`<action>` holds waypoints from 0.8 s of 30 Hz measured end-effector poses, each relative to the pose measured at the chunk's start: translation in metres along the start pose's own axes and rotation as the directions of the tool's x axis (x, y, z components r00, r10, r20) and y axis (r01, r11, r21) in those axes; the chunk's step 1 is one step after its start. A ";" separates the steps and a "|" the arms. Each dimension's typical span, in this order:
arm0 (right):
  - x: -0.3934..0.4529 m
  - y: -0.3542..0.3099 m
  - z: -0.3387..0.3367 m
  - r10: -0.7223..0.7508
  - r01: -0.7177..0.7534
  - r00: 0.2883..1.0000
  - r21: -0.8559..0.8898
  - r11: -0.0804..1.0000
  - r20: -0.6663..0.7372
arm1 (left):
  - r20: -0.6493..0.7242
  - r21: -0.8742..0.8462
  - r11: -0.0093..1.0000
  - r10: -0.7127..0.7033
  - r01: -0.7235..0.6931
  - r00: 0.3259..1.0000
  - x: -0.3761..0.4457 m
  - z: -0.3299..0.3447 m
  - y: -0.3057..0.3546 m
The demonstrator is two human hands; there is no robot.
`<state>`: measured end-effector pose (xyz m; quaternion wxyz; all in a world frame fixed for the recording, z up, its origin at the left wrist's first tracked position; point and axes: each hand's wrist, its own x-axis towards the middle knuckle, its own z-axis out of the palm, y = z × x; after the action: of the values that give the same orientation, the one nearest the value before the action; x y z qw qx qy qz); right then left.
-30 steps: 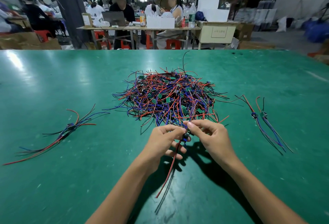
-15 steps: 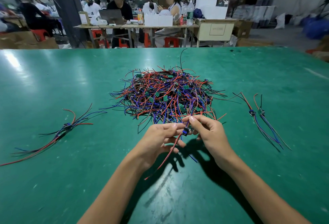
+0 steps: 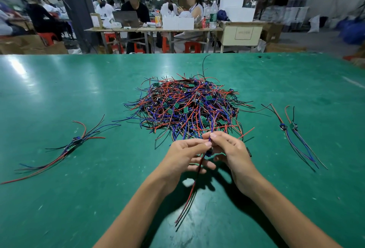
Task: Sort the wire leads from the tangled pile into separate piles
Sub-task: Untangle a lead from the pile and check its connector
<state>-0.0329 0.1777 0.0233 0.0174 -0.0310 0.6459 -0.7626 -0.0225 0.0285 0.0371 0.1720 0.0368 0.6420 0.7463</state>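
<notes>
Both hands pinch one wire lead at lower centre of the frame.

The left hand and right hand meet fingertip to fingertip, thumb and forefinger of each clamped on the wire lead, whose red tail hangs toward the green table. The tangled pile lies just above them (centre frame). Sorted leads lie at far left and far right. Writing on the background cabinet is illegible.

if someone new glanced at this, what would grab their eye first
The big tangled pile of red, blue and black leads in the middle of the green table. Just in front of it, the left hand and right hand pinch one lead whose red wire hangs toward the viewer. Smaller sorted piles lie at far left and far right.
</notes>
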 end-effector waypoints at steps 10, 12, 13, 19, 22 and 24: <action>-0.005 0.003 0.006 -0.075 0.074 0.996 0.036 0.997 0.038 | -0.141 0.028 0.995 0.096 -0.093 0.985 0.002 0.010 -0.004; -0.006 0.009 0.012 -0.068 0.067 0.997 0.045 0.997 0.020 | -0.160 0.097 0.989 0.123 -0.108 0.979 0.001 0.011 -0.006; -0.005 0.012 0.014 -0.069 0.069 0.998 0.041 0.997 -0.013 | -0.153 0.126 0.985 0.133 -0.114 0.979 0.000 0.012 -0.007; 0.004 0.016 0.009 -0.106 0.071 0.963 -0.148 0.986 -0.247 | -0.048 0.260 0.955 0.158 -0.140 0.986 -0.003 0.021 -0.009; 0.010 0.018 0.001 -0.127 0.055 0.929 -0.211 0.976 -0.346 | -0.004 0.311 0.940 0.147 -0.139 0.989 -0.003 0.025 -0.010; 0.014 0.017 -0.004 -0.150 0.044 0.900 -0.257 0.965 -0.409 | 0.023 0.339 0.932 0.128 -0.128 0.992 -0.003 0.028 -0.011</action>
<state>-0.0473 0.1780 0.0058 -0.1659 0.1013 0.7195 -0.6668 -0.0101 0.0551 0.0314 0.1145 0.1080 0.7573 0.6338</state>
